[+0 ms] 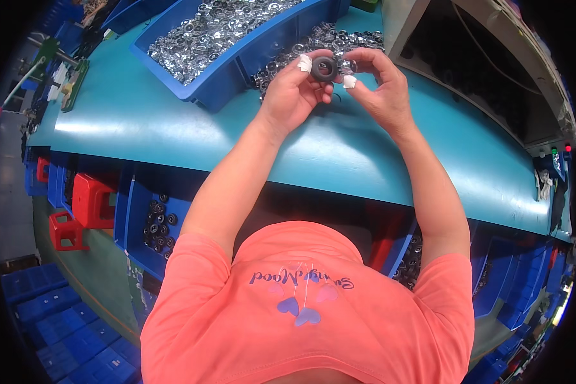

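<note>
Over the far side of the bench, both hands are raised close together. My left hand (289,95) pinches a small black wheel-like ring (324,68) with a hole in its middle. Between the thumb and fingertips of my right hand (385,91) is a small shiny clear part (346,68), right beside the ring; I cannot tell whether the two touch. White tape wraps both thumbs. Just behind the hands lies a loose heap of similar shiny parts (276,72). To its left stands a blue bin (195,96) full of small shiny parts.
A grey-framed box (422,61) with a dark opening stands on the teal bench (173,137) at the right. Below the bench edge, a blue crate (129,221) holds black wheels. Red stools (91,200) are at the left, near stacked blue crates (77,323).
</note>
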### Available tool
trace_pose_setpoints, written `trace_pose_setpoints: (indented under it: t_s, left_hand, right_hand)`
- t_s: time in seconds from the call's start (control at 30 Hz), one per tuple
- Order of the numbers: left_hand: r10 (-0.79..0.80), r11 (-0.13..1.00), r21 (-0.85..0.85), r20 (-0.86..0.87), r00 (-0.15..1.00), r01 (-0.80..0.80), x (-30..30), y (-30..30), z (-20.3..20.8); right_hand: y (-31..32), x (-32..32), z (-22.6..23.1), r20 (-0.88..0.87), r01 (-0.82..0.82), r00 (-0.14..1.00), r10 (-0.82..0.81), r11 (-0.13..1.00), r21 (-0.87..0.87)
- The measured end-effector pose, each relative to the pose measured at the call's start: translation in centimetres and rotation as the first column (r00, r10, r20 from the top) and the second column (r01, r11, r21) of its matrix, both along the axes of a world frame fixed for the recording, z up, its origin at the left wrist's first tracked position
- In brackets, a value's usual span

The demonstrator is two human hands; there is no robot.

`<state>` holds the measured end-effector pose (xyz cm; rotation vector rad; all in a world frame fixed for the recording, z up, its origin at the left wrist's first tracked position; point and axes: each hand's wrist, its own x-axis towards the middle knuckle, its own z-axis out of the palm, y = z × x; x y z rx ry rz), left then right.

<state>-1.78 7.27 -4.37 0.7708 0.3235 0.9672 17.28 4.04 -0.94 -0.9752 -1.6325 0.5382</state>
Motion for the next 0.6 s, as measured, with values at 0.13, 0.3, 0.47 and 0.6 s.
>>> trace_pose_setpoints:
  t_s: [0.13,0.3,0.47,0.6]
  left_hand:
    - [-0.017,0.999,0.035,0.023,1.0,0.016,0.1,0.1,-0.3]
    - [0.027,0.997,0.069,-0.064,0.998,-0.022,0.6,-0.4,0.1]
    - [0.095,0.992,0.091,-0.119,0.988,-0.085,0.6,-0.4,0.0]
    - [0.169,0.979,0.143,-0.185,0.968,-0.143,1.4,-1.1,0.7]
  right_hand:
    - [-0.5,-0.6,0.4,0.042,0.004,0.999,-0.005,0.999,0.031]
    - [-0.6,-0.6,0.6,0.195,0.024,0.979,-0.053,0.988,0.151]
    - [-1.0,-1.0,0.8,0.157,0.044,0.986,-0.052,0.997,0.057]
    - [-1.3,-1.2,0.7,0.17,0.1,0.98,-0.102,0.995,0.022]
